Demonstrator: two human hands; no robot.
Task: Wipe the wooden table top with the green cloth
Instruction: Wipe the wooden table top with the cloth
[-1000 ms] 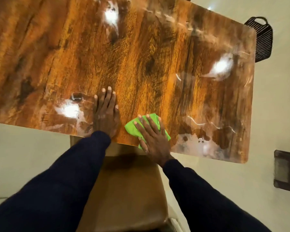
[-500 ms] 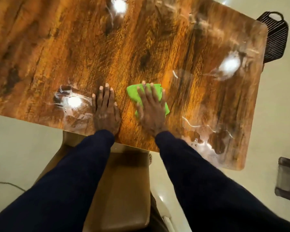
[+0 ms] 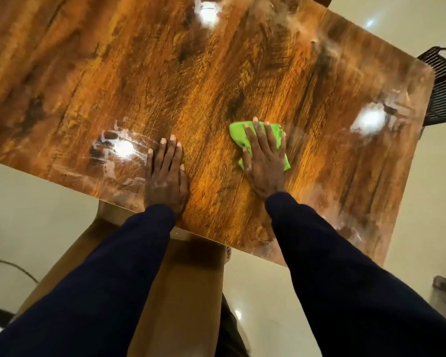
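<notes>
Head view: right hand (image 3: pixel 264 163), fingers spread flat, presses green cloth (image 3: pixel 238 132) on worktop (image 3: pixel 139 73); left hand (image 3: pixel 166 176) rests flat, empty. Ungripped cloth may bunch or slip, leaving smears (image 3: pixel 113 148) unwiped.

Pressing the cloth (image 3: pixel 236 134) flat onto the table top (image 3: pixel 216 73) under the right hand (image 3: pixel 264 163), right of the middle and back from the near edge. Resting the left hand (image 3: pixel 166 181) flat on the same top, left of the cloth, apart from it and closer to the near edge. Leaning over a chair (image 3: pixel 183 292) tucking partly under that near edge, just below the left hand. Having a wire basket (image 3: pixel 443 94) sitting beyond the far right corner, partly hidden by the top.
</notes>
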